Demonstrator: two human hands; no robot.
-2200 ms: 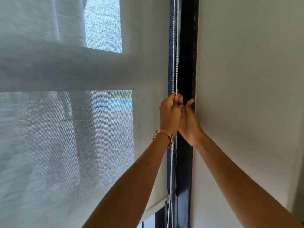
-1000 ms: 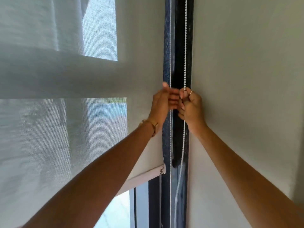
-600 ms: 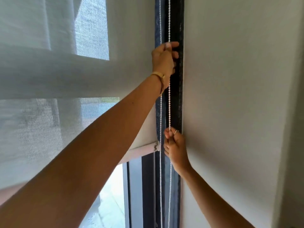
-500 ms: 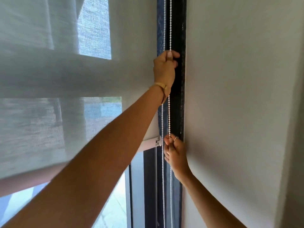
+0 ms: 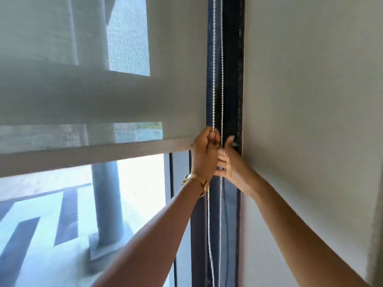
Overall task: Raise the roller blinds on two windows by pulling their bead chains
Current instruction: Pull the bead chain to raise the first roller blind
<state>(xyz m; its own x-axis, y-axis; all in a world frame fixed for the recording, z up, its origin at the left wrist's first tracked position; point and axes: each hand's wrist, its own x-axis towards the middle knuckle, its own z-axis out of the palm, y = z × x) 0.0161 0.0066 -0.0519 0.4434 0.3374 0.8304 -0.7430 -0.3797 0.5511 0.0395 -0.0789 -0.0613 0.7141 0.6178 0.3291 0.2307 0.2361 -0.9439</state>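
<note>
A grey see-through roller blind (image 5: pixel 103 96) covers the upper part of the window, and its bottom bar (image 5: pixel 93 156) hangs about mid-height. The white bead chain (image 5: pixel 213 79) runs down in two strands in front of the dark window frame (image 5: pixel 233 79). My left hand (image 5: pixel 204 156), with a gold bracelet on the wrist, is closed around the left strand next to the right end of the bottom bar. My right hand (image 5: pixel 231 164) sits just right of it, touching it, with the thumb raised and the fingers spread beside the right strand.
A plain white wall (image 5: pixel 310 121) fills the right side, close to my right arm. Below the blind, bare glass shows a grey pillar (image 5: pixel 105 204) and paving outside. The chain's lower loop (image 5: pixel 209 235) hangs slack beneath my hands.
My left hand has come down from high on the chain, still gripping it. The blind's bottom bar has risen. My right hand let go low down and moved up beside the left.
</note>
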